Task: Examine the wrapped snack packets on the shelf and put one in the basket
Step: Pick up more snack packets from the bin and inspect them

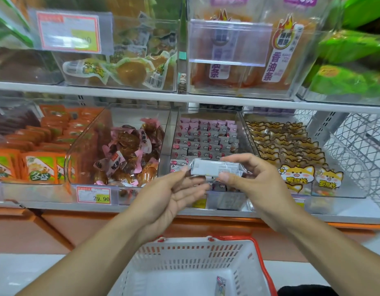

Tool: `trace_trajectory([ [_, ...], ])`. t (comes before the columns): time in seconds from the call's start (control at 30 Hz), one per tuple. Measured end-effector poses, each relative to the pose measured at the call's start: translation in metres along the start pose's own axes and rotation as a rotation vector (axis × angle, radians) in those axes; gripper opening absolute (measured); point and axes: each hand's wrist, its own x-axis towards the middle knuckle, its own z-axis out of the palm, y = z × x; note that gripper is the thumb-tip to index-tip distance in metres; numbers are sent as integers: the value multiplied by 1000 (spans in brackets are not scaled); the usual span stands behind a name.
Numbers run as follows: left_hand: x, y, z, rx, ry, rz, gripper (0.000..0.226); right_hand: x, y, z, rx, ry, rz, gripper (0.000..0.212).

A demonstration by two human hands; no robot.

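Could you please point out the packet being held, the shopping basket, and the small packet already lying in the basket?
held packet [214,169]: head view, middle of its silvery wrapper.
basket [184,252]: head view, slotted white far wall.
small packet in the basket [220,283]: head view, centre of its wrapper.

Both hands raised in front, meeting at chest height.

The left hand [174,195] is turning palm-up, fingers loosely extended, fingertips pinching one end of a packet [214,167]. The right hand [255,180] is gripping the other end, thumb underneath and fingers curled over the top. Both bare forearms are angling inward.
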Motion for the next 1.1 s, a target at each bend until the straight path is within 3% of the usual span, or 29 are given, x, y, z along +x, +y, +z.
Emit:
trace_trajectory([
  [0.1,8,6,14,15,-1,82,41,20,-5,-7,71,-46,37,46],
  [0.17,13,7,22,115,6,160,28,35,-5,-13,-53,48,-15,41],
  [0.23,18,3,24,455,58,336,21,53,-1,-23,-346,204,-91,36],
  [0.33,28,-6,21,1194,78,678,27,79,6,-31,-720,296,-181,39],
  [0.4,36,-9,22,1500,28,716,34,95,11,-32,-787,309,-239,38],
  [0.47,44,-12,24,1636,-4,656,44,110,11,-30,-774,323,-216,35],
  [0.53,51,-14,26,1728,-18,632,51,125,8,-29,-812,344,-161,34],
  [0.7,67,-16,26,1855,12,659,55,146,6,-33,-967,259,-241,26],
  [0.93,75,-25,22,1861,73,736,51,158,-4,-44,-1141,93,-159,41],
  [1.1,75,-27,22,1858,81,741,50,154,-7,-43,-1239,60,-85,35],
])
